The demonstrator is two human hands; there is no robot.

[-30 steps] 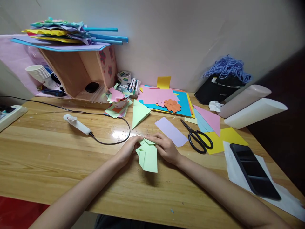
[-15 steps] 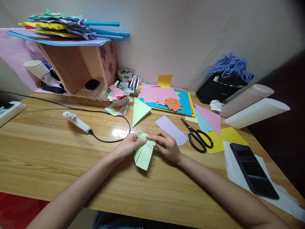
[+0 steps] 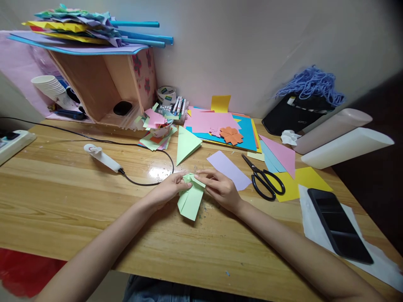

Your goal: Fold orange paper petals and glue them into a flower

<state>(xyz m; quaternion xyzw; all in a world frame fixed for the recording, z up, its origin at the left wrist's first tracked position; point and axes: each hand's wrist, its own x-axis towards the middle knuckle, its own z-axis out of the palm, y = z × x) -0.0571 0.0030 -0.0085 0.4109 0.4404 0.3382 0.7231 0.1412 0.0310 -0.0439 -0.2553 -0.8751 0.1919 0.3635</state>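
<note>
A folded piece of light green paper (image 3: 191,201) is held between both hands above the middle of the wooden table. My left hand (image 3: 171,188) pinches its upper left side, thumb lying on top. At its upper right, my right hand (image 3: 222,189) grips the edge with thumb and fingers by a folded flap. The paper's lower end hangs toward me. Just beyond the hands lies a folded green paper triangle (image 3: 186,146). A lilac paper strip (image 3: 229,170) is beyond my right hand, with black-handled scissors (image 3: 263,178) to its right.
A white glue gun (image 3: 102,157) with a black cord lies at left. A scrap-filled cup (image 3: 160,130) stands near a cardboard box (image 3: 146,84). Coloured sheets (image 3: 201,121) carry an orange paper flower (image 3: 231,136). A phone (image 3: 340,224) and yellow paper (image 3: 315,179) lie at right.
My right fingers have shifted slightly on the green paper, and the flap at its upper right now stands at a different angle. The whole view has moved a little.
</note>
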